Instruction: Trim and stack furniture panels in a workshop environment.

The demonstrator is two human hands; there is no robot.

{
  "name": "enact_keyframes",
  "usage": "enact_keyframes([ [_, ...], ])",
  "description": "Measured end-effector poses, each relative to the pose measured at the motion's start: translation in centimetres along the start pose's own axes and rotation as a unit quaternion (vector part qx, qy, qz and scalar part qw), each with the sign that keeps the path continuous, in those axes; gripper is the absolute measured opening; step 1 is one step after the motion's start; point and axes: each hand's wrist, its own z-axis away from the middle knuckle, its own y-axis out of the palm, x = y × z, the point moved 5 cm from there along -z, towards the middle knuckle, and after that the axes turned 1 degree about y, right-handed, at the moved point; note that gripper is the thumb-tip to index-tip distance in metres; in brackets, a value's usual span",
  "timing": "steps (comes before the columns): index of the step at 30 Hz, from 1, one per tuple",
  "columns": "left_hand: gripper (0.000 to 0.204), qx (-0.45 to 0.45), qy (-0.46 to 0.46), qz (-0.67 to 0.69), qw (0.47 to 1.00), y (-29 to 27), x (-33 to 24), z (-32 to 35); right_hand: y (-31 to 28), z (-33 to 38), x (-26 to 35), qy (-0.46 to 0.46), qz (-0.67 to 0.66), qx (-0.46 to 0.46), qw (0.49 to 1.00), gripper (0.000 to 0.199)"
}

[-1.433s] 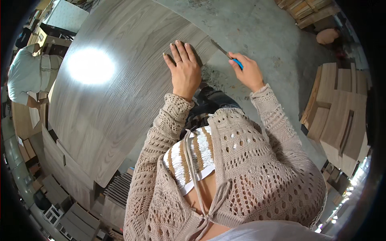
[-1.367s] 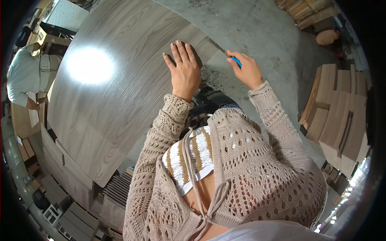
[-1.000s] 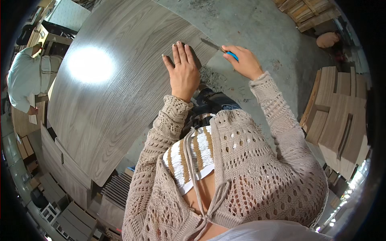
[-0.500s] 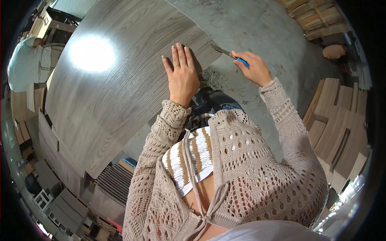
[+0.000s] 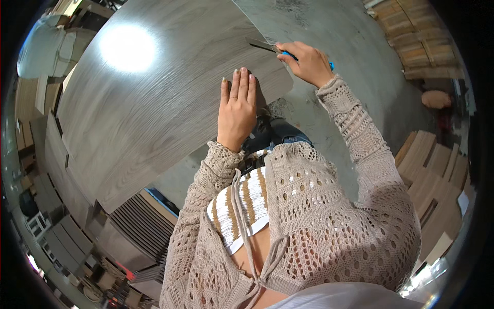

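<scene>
Co-worker (image 5: pixel 43 56) in pale clothing at far left, near rim, blurred; hands there not made out. Lower and a little right, dark strips (image 5: pixel 141 226) in a close stack. Then panel (image 5: pixel 154 103), broad, grey wood grain, filling much of left and centre, rounded corner toward right; support beneath not visible. On panel, near its lower edge: left hand (image 5: pixel 236 116), palm down, fingers almost together, little finger slightly apart, thumb hidden; no object in grip, steadying by judgement. Right of it, past corner, loose scraps (image 5: pixel 280 106) on grey floor (image 5: pixel 350 67). Farther up: knife (image 5: pixel 263 46), blade slanting across panel's right edge, tip over panel. Contact between blade and edge: cannot tell. Right hand (image 5: pixel 307 63) just beyond, back uppermost, grip clamped round blue handle (image 5: pixel 332 66). Step in hand, as judged: blade work along panel's edge; mid-stroke or between strokes, unclear. Called for in next move, as judged: even, shallow blade angle against edge, light pressure, left hand firm and clear of blade's line. At far right, slatted wooden stack (image 5: pixel 422 41) above, piled boards (image 5: pixel 432 180) below.
</scene>
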Motion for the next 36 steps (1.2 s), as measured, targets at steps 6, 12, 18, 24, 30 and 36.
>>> enact_keyframes([
  [6,0.053,-0.001,-0.014,0.034,0.999,-1.1,0.1,0.6,2.0,-6.1,-0.8,-0.031,0.007,0.013,0.999,0.025],
  [12,0.053,0.022,-0.051,0.033,0.998,-2.1,0.6,1.9,4.2,-11.6,-0.7,-0.036,0.028,0.034,0.998,0.027],
  [18,0.058,0.075,-0.068,0.016,0.995,-2.8,1.3,3.3,6.7,-17.5,-0.4,-0.044,0.012,0.031,0.998,0.027],
  [24,0.065,0.095,-0.081,0.043,0.991,-4.4,1.5,4.0,8.9,-24.1,-0.4,-0.026,0.013,0.038,0.999,0.031],
  [30,0.051,0.102,-0.075,0.055,0.99,-4.6,0.8,5.1,11.4,-29.2,-1.2,-0.035,0.025,0.047,0.998,0.034],
  [36,0.044,0.118,-0.095,0.047,0.987,-5.3,0.3,5.3,12.8,-32.4,-2.3,-0.034,0.04,0.015,0.998,0.034],
])
